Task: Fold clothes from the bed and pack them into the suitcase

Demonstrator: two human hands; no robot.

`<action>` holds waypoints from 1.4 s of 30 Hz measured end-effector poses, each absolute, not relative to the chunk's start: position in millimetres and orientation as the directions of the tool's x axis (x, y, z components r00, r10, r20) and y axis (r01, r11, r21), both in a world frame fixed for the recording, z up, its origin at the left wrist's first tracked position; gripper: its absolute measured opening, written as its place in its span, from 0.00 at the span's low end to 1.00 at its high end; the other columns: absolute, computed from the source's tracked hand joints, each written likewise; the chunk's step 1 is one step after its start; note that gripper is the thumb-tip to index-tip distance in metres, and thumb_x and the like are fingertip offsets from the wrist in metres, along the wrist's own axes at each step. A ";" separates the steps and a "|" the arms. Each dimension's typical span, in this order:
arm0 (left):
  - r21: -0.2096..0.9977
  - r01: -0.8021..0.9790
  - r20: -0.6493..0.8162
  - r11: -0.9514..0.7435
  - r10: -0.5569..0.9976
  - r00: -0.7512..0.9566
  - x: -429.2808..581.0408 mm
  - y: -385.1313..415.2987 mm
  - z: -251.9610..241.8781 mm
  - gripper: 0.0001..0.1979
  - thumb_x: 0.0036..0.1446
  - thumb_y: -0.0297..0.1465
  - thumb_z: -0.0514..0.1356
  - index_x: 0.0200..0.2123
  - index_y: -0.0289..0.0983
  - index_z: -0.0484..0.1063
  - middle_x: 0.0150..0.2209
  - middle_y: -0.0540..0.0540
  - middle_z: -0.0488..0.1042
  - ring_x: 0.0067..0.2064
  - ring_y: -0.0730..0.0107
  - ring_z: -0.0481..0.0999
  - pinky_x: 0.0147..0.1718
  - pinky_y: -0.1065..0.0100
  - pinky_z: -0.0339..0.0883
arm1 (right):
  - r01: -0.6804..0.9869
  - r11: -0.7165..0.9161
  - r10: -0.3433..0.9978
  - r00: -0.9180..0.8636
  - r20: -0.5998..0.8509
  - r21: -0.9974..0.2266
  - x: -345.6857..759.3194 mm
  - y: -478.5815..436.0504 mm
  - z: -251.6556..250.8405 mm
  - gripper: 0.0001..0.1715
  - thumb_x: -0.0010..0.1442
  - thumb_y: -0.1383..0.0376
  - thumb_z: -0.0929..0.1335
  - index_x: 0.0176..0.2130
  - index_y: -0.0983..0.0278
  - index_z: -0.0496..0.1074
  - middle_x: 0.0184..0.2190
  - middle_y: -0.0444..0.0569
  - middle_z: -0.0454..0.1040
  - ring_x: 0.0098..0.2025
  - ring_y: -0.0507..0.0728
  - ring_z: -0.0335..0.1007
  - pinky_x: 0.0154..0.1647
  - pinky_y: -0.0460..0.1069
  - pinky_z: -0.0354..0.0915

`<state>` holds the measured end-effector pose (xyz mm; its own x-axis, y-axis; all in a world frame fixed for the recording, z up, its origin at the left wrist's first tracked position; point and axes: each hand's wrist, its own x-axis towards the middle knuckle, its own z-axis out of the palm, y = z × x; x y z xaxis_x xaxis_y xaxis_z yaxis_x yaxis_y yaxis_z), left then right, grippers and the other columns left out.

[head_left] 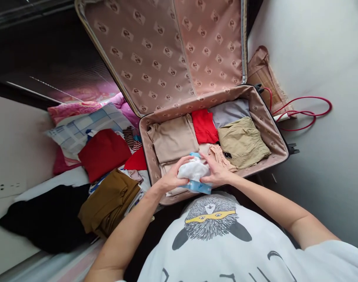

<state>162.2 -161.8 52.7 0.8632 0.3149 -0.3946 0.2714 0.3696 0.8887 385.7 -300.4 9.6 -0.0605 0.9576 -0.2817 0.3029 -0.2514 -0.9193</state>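
My left hand and my right hand are closed around the two sides of a soft white and light blue packet. Its blue parts stick out above and below the white middle; what kind of packet it is I cannot make out. Both hands are over the near edge of an open suitcase with pink patterned lining. Inside lie folded beige clothing, a red cloth, a grey garment and khaki shorts. A ruffled peach garment is beside my right hand.
Left of the suitcase is a heap of clothes, with a dark red garment, folded brown trousers, a black garment and a checked pillow. The raised lid stands behind. A red cord loops at the right.
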 end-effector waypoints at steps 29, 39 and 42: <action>0.563 0.637 -0.289 -0.527 0.597 0.748 335.9 -148.4 -72.8 0.31 0.58 0.23 0.60 0.66 0.35 0.65 0.61 0.34 0.71 0.62 0.49 0.70 0.62 0.52 0.63 | 0.679 -0.618 0.732 0.314 -0.605 -0.395 491.6 -329.3 -52.7 0.18 0.67 0.58 0.66 0.50 0.69 0.72 0.46 0.59 0.78 0.46 0.62 0.73 0.46 0.52 0.66; 0.298 0.479 -0.321 -0.826 0.385 0.865 301.7 -195.8 -113.1 0.46 0.63 0.43 0.62 0.76 0.31 0.47 0.78 0.28 0.39 0.78 0.40 0.35 0.72 0.37 0.31 | 0.978 -0.015 0.932 -0.063 -0.358 -0.209 461.4 -311.2 -92.1 0.44 0.71 0.54 0.63 0.76 0.71 0.49 0.77 0.69 0.42 0.78 0.74 0.36 0.71 0.70 0.47; 0.293 0.474 -0.292 -0.830 0.394 0.872 302.7 -199.8 -126.8 0.47 0.63 0.44 0.62 0.76 0.28 0.46 0.77 0.26 0.37 0.78 0.41 0.34 0.72 0.38 0.30 | 0.987 -0.013 0.935 -0.044 -0.351 -0.161 458.4 -312.7 -115.3 0.46 0.71 0.52 0.61 0.76 0.74 0.48 0.77 0.70 0.40 0.78 0.74 0.34 0.72 0.69 0.45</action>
<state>302.7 -199.8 -126.8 0.8715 0.3940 -0.2920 0.4737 -0.8303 0.2935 458.4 -312.7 -115.3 -0.0444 0.9352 -0.3513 0.9869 -0.0135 -0.1607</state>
